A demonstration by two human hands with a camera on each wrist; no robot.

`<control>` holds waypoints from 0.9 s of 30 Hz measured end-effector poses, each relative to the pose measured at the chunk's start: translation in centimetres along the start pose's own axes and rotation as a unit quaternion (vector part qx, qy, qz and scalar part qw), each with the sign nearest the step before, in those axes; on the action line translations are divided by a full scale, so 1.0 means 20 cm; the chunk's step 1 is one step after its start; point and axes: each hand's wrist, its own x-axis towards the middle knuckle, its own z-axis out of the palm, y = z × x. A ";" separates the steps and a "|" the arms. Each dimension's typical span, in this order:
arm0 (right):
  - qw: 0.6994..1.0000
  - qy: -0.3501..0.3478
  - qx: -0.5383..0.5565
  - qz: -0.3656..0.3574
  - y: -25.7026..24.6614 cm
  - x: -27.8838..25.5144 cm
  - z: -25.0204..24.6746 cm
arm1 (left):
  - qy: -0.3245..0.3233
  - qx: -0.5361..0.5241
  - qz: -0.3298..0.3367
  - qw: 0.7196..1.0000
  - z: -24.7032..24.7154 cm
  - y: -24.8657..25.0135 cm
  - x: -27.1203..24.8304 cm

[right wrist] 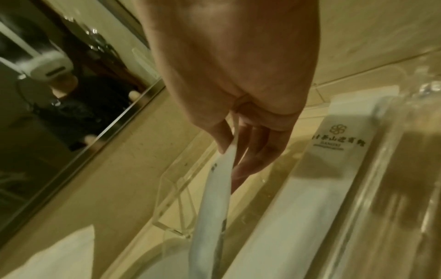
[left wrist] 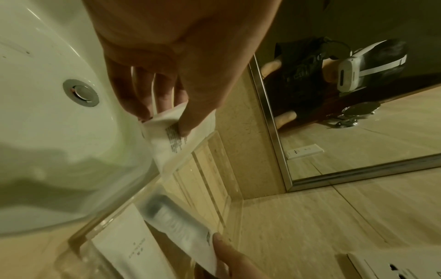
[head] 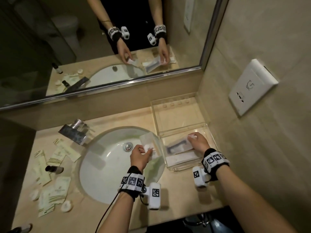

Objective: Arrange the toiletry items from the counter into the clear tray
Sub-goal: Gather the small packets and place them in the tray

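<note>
Nearest the camera, over the front edge of the bench (head: 176, 190), both hands are busy with flat white packets. Left hand (head: 138, 157) pinches a small printed packet (head: 150, 148) between thumb and fingers, holding it above the sink (head: 101, 165) just beside the tray's near-left corner. Right hand (head: 198, 142) pinches the end of a long packet with a dark item inside (head: 176, 146), tilted on edge inside the clear tray (head: 183, 167); a flat white sleeve with a printed logo (right wrist: 339, 139) already lies along the tray floor beside it.

The step in hand looks like laying the long packet down in the tray, with the small packet waiting its turn. Next, the right hand likely needs to lower the packet flat beside the sleeve and let go, then the left carries its packet over the tray wall.

Farther left, many sachets (head: 58, 155), a small dark bottle (head: 53, 169) and round soaps (head: 66, 206) remain on the bench. Behind the tray stands a second clear compartment (head: 178, 115).
</note>
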 end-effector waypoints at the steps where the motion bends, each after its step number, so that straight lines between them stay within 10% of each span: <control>1: 1.000 0.002 -0.016 -0.001 0.00 0.02 0.01 | -0.001 -0.003 0.001 1.000 0.00 0.00 0.02; 10: 0.962 0.037 -0.271 -0.022 0.05 0.09 0.01 | -0.018 -0.016 -0.006 1.000 0.02 0.00 0.14; 27: 0.975 0.080 -0.188 -0.089 0.02 0.05 0.00 | -0.058 -0.052 0.021 0.997 0.13 0.08 0.21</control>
